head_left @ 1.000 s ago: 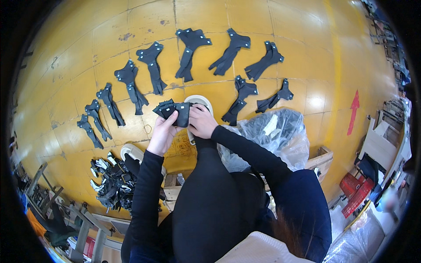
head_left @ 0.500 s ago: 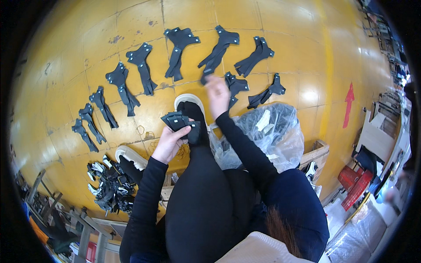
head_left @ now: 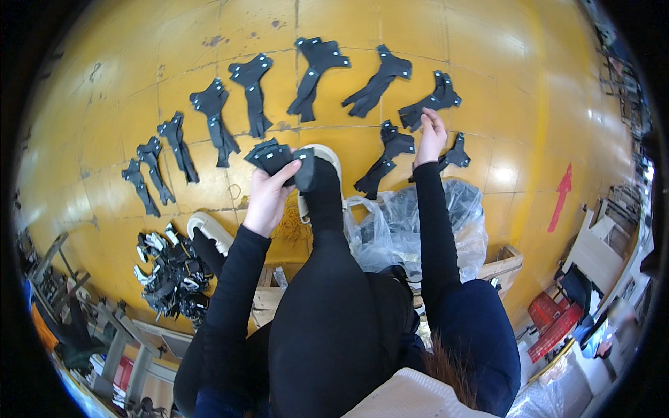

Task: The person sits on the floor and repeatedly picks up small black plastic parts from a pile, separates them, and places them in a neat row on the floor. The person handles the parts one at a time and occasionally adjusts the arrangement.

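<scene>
In my left hand (head_left: 268,195) is a fanned stack of flat dark pieces (head_left: 268,157) with small white labels, pinched under the thumb above my shoe. My right hand (head_left: 431,136) is at the far right group of dark strips (head_left: 435,97), fingertips by its lower edge. Its fingers look slightly apart, with no piece visible between them. Two more groups lie close by: one left of the right wrist (head_left: 387,153), and one partly behind the wrist (head_left: 456,153). Several similar fanned groups (head_left: 317,76) arc away to the left on the yellow floor.
A clear plastic bag (head_left: 390,237) with dark contents stands beside my right forearm, by a wooden crate (head_left: 505,265). A heap of black and white parts (head_left: 174,272) lies left of my other shoe (head_left: 209,233). Yellow bands (head_left: 293,226) lie between my feet.
My right hand has moved right, from near my shoe to the far right group; the dark piece it carried no longer shows in it. My left hand still holds its stack.
</scene>
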The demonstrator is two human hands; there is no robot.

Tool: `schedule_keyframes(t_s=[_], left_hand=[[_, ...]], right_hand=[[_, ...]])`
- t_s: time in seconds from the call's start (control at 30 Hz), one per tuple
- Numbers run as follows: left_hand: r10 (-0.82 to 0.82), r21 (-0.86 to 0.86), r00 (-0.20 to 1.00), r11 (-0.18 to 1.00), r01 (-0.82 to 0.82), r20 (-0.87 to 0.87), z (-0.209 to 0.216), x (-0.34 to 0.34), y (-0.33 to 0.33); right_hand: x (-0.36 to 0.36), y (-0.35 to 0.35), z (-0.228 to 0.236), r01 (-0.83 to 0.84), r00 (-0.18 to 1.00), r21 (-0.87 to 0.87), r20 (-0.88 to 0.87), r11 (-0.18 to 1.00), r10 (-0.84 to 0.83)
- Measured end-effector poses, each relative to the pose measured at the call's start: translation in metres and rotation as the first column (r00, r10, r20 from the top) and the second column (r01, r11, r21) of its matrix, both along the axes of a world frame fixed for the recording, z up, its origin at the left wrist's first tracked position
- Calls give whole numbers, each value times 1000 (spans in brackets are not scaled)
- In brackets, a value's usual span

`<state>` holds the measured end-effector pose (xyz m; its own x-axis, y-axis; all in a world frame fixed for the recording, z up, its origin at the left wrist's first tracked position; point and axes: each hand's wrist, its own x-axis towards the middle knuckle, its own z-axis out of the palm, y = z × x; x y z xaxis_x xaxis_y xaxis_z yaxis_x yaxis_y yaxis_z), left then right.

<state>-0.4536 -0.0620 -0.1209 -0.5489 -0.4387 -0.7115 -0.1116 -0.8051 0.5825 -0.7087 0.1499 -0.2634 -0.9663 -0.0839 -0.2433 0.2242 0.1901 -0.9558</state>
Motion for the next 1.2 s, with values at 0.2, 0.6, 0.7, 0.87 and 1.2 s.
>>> schedule_keyframes(t_s=[0.2, 0.6, 0.7, 0.87, 1.2], left_hand=[[43, -42, 999, 998, -44, -14, -3, -10, 6], [67, 66, 997, 996, -65, -37, -5, -7, 9], [55, 113, 997, 992, -49, -58, -5, -6, 9], [-44, 165, 997, 985, 55, -71, -8, 0, 5], [-35, 257, 994, 965, 60, -99, 1, 6, 6]], right_hand=[[104, -57, 99, -440, 774, -524, 190, 729, 604], [134, -92, 114, -475, 752, -403, 275, 782, 598], [136, -95, 117, -464, 771, -391, 264, 795, 580], [143, -99, 116, -527, 826, -181, 119, 830, 550], [145, -104, 125, -615, 787, -60, 10, 786, 616]])
